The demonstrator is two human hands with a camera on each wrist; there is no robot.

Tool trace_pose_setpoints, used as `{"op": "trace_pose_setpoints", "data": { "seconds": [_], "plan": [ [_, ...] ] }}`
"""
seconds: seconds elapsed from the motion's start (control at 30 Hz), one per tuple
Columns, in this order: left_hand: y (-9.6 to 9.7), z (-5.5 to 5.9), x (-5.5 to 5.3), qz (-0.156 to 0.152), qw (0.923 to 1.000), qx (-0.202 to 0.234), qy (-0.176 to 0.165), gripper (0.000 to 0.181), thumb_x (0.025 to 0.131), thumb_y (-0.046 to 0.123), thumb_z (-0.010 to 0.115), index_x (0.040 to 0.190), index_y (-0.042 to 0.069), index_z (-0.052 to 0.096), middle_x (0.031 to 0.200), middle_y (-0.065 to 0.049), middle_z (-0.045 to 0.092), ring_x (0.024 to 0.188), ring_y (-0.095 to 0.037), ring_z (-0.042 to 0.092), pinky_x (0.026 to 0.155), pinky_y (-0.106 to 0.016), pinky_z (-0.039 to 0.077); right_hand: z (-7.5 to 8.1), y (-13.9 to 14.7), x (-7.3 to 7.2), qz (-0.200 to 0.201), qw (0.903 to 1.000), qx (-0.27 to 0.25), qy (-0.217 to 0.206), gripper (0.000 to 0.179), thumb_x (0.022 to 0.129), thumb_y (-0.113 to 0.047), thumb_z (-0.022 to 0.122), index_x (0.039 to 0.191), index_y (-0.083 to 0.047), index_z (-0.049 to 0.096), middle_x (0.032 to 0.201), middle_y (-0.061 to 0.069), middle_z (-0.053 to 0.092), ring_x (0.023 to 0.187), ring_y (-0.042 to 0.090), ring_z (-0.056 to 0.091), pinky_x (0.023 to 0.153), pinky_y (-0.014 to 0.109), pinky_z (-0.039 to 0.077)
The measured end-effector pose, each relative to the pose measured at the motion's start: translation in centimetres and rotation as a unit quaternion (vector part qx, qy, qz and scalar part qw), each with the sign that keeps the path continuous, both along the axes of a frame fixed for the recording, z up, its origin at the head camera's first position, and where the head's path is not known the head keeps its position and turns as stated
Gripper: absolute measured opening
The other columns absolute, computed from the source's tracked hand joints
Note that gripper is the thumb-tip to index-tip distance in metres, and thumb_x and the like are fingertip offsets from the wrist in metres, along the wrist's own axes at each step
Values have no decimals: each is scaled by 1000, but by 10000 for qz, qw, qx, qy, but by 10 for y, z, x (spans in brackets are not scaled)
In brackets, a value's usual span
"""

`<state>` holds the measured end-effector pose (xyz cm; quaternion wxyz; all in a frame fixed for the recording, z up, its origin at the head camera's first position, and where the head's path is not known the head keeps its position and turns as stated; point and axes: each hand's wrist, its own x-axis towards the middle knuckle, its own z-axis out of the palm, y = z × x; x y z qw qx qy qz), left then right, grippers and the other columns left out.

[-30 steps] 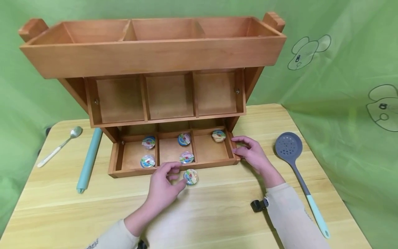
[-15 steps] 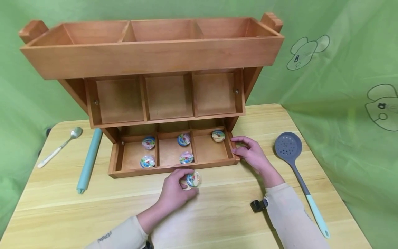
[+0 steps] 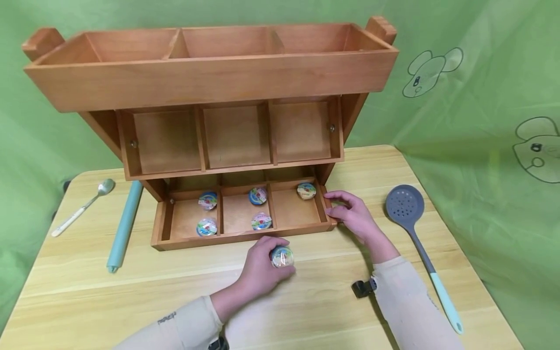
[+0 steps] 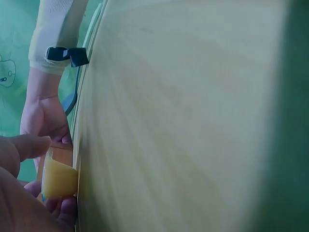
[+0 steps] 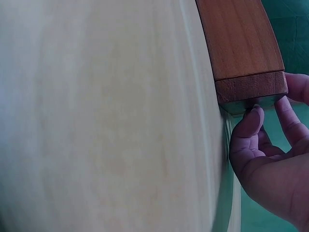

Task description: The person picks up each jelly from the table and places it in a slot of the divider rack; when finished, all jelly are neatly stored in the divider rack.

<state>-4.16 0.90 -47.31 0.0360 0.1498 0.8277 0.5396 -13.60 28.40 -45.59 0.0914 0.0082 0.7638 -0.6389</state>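
In the head view my left hand holds a small jelly cup with a printed lid, thumb and fingers on either side of it, just in front of the wooden rack. The left wrist view shows the cup's yellowish body between the thumb and the fingers. My right hand touches the right end of the rack's bottom tray; in the right wrist view its thumb and fingertips rest against the wooden end. Several more jelly cups lie in that tray, including one in the right compartment.
A grey slotted skimmer with a mint handle lies at the table's right. To the left lie a spoon and a teal rolled-up item. The rack's two upper tiers overhang the bottom tray. Green cloth surrounds the table.
My left hand has moved right and slightly nearer, closing around the jelly cup, which has shifted right and away from the tray front. The right hand stays against the rack.
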Motion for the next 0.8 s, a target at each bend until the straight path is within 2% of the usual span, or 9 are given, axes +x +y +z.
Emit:
{"op": "trace_pose_setpoints", "data": {
  "seconds": [0.3,0.53,0.67,0.8],
  "plan": [
    [-1,1,1,-93,9996,-239,151,48,64,8,92,107,9,71,100,3,63,92,-16,61,86,-34,51,-1,1,-1,-2,9999,112,36,44,88,2,67,131,2,58,129,18,54,87,16,61,68,27,54],
    [-2,4,-1,-282,9993,-259,31,42,66,11,92,104,10,73,99,5,65,87,-13,60,78,-30,51,-2,2,-1,-18,9999,127,41,45,87,1,68,131,1,59,129,16,54,88,16,61,67,27,54],
    [-5,9,-5,-552,9981,-278,-27,42,67,13,92,105,10,74,99,6,65,82,-9,60,76,-27,52,-1,1,-1,-30,9999,119,-1,45,87,2,67,132,2,58,130,18,53,87,16,61,68,28,54],
    [-8,20,-10,-741,9971,-138,99,42,69,11,92,106,7,74,102,3,65,66,-10,59,63,-24,53,0,0,0,-19,9999,84,-55,45,88,3,66,132,3,57,131,21,52,87,16,62,69,28,55]
  ]
}}
